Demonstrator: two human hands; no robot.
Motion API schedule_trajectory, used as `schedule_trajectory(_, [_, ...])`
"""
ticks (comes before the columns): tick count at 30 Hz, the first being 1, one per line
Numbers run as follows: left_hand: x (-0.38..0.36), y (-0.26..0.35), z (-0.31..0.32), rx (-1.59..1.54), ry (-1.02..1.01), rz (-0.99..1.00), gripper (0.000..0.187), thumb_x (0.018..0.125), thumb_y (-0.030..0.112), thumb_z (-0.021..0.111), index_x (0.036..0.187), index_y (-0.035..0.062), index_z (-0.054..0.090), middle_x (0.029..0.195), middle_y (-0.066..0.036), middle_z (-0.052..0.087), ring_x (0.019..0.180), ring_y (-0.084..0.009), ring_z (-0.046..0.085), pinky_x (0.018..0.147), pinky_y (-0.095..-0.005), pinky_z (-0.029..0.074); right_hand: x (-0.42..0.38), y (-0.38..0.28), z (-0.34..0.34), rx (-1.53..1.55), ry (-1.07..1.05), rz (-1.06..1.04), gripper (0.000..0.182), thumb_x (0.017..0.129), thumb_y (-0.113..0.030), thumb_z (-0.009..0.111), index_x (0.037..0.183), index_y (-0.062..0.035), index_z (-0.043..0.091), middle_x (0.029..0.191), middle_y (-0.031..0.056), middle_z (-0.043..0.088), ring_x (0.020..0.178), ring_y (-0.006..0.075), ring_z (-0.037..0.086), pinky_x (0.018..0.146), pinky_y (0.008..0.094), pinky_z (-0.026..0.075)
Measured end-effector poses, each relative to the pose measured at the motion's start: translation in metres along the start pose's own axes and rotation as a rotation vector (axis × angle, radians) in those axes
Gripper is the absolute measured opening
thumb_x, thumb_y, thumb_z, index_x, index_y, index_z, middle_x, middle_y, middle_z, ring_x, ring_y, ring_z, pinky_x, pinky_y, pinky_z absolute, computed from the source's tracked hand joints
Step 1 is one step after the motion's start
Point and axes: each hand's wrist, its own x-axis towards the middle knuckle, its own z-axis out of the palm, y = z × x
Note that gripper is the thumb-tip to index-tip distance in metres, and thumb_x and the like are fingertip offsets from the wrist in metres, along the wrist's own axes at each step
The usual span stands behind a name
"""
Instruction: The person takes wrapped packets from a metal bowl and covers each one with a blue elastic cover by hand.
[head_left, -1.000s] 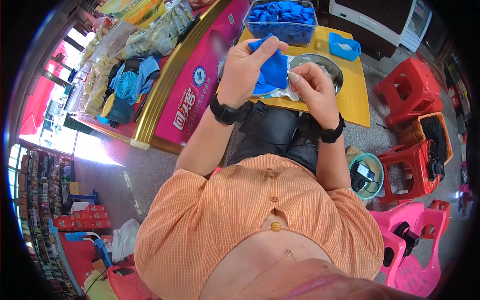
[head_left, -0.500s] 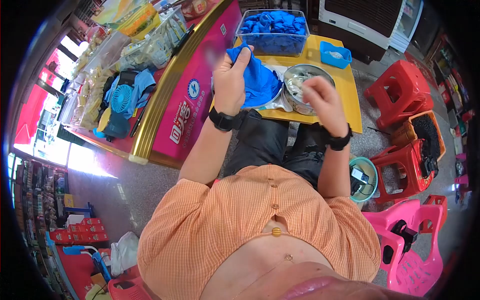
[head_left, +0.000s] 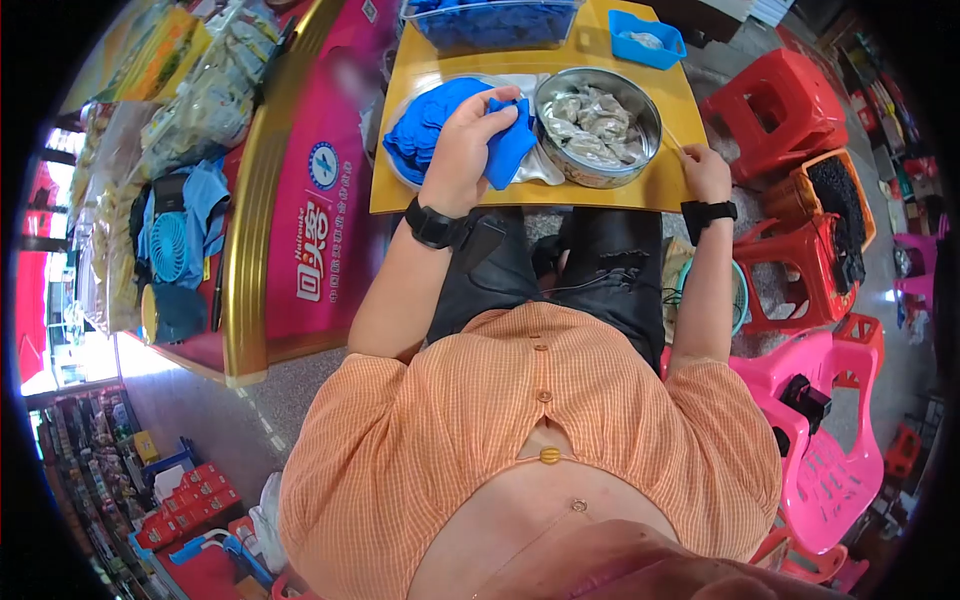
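Note:
My left hand [head_left: 468,145] is closed on a thin blue piece [head_left: 511,146], which hangs from the fingers beside the round tin. Below and left of it, a stack of blue pieces [head_left: 425,125] lies on a plate. The round metal tin [head_left: 598,170] holds several greyish, plastic-like lumps [head_left: 598,120]. At the table's right edge, my right hand [head_left: 706,172] pinches the end of a thin stick [head_left: 674,138] that points toward the tin.
A clear box [head_left: 490,25] of blue pieces and a small blue basket [head_left: 646,42] stand at the back of the yellow table [head_left: 440,200]. Red stools [head_left: 780,110] are on the right, a pink chair [head_left: 830,470] lower right, and a pink counter [head_left: 325,180] on the left.
My left hand has come down and nearer the tin with a blue piece. My right hand has moved from above the tin to the table's right edge, where it now grips the stick. The view has shifted.

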Motion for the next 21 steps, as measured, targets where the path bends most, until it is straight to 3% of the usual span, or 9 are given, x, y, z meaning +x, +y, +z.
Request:
schedule_trajectory(2, [0.0, 0.001, 0.002, 0.022, -0.022, -0.092, 0.03, 0.094, 0.011, 0.053, 0.123, 0.0018, 0.056, 0.088, -0.003, 0.061, 0.061, -0.008, 0.058, 0.053, -0.0193, 0.048, -0.005, -0.002, -0.001, 0.011, 0.026, -0.041, 0.026, 0.084, -0.025, 0.063, 0.103, -0.0078, 0.07, 0.096, 0.0167, 0.069, 0.091, 0.0338, 0.066, 0.081, 0.0418, 0.051])
schedule_trajectory(5, [0.005, -0.001, 0.008, 0.047, -0.074, -0.142, 0.033, 0.093, 0.011, 0.054, 0.124, 0.002, 0.055, 0.083, -0.001, 0.059, 0.056, -0.0064, 0.054, 0.045, -0.0185, 0.044, -0.024, -0.048, -0.029, 0.23, 0.129, -0.203, 0.024, 0.083, -0.015, 0.066, 0.105, -0.0071, 0.07, 0.096, 0.0145, 0.068, 0.09, 0.0326, 0.066, 0.081, 0.0401, 0.051])
schedule_trajectory(8, [0.011, -0.008, 0.02, 0.078, -0.131, -0.192, 0.034, 0.092, 0.011, 0.055, 0.125, 0.0017, 0.055, 0.082, -0.002, 0.059, 0.052, -0.006, 0.052, 0.042, -0.0183, 0.041, -0.06, -0.129, -0.064, 0.577, -0.011, -0.575, 0.025, 0.08, -0.003, 0.067, 0.106, -0.0066, 0.068, 0.099, 0.0102, 0.067, 0.093, 0.0286, 0.063, 0.082, 0.0352, 0.05])
schedule_trajectory(10, [0.014, -0.013, 0.031, 0.047, -0.113, -0.261, 0.034, 0.092, 0.012, 0.055, 0.125, 0.0023, 0.056, 0.08, -0.001, 0.058, 0.049, -0.0059, 0.05, 0.039, -0.0181, 0.037, -0.074, -0.166, -0.062, 0.492, 0.058, -0.897, 0.027, 0.08, -0.004, 0.068, 0.107, -0.0065, 0.067, 0.104, 0.0089, 0.066, 0.097, 0.0264, 0.061, 0.081, 0.033, 0.049])
schedule_trajectory(13, [0.026, -0.024, 0.025, 0.093, -0.276, -0.299, 0.032, 0.094, 0.016, 0.056, 0.123, 0.0046, 0.056, 0.082, -0.004, 0.06, 0.051, -0.0064, 0.051, 0.04, -0.0193, 0.038, -0.069, -0.171, -0.05, 0.441, 0.064, -0.978, 0.021, 0.081, -0.004, 0.068, 0.102, -0.0056, 0.068, 0.097, 0.0084, 0.067, 0.088, 0.0263, 0.063, 0.076, 0.0319, 0.05])
schedule_trajectory(16, [0.027, -0.022, 0.019, -0.171, -0.279, -0.355, 0.028, 0.096, 0.02, 0.055, 0.119, 0.0037, 0.057, 0.079, -0.005, 0.06, 0.053, -0.0083, 0.052, 0.044, -0.0218, 0.041, -0.07, -0.169, -0.041, 0.67, -0.051, -0.607, 0.016, 0.08, -0.005, 0.068, 0.097, -0.0044, 0.07, 0.088, 0.0082, 0.068, 0.079, 0.0241, 0.064, 0.069, 0.0302, 0.05])
schedule_trajectory(17, [0.024, -0.022, 0.023, -0.172, -0.283, -0.359, 0.028, 0.096, 0.02, 0.055, 0.119, 0.0037, 0.057, 0.079, -0.005, 0.06, 0.053, -0.0083, 0.052, 0.044, -0.0218, 0.041, -0.068, -0.168, -0.034, 0.789, -0.013, -0.522, 0.009, 0.082, -0.008, 0.071, 0.089, -0.0017, 0.07, 0.078, 0.0041, 0.067, 0.068, 0.0145, 0.062, 0.062, 0.0249, 0.048])
schedule_trajectory(19, [0.016, -0.022, 0.035, -0.162, 0.151, -0.028, 0.024, 0.098, 0.02, 0.055, 0.113, 0.0022, 0.057, 0.078, -0.006, 0.06, 0.054, -0.0099, 0.053, 0.048, -0.0229, 0.043, -0.07, -0.171, -0.036, 0.939, -0.133, -0.316, 0.011, 0.084, -0.01, 0.071, 0.09, -0.0014, 0.07, 0.077, 0.002, 0.067, 0.067, 0.0101, 0.06, 0.061, 0.0223, 0.047])
schedule_trajectory(21, [0.012, -0.034, 0.029, -0.041, 0.096, 0.163, 0.022, 0.095, 0.019, 0.059, 0.107, 0.0016, 0.057, 0.079, -0.006, 0.061, 0.056, -0.0093, 0.054, 0.048, -0.022, 0.044, -0.072, -0.172, -0.034, 1.082, -0.255, -0.105, 0.013, 0.085, -0.013, 0.072, 0.091, -0.0011, 0.07, 0.077, -0.0001, 0.066, 0.066, 0.0057, 0.058, 0.06, 0.0198, 0.046])
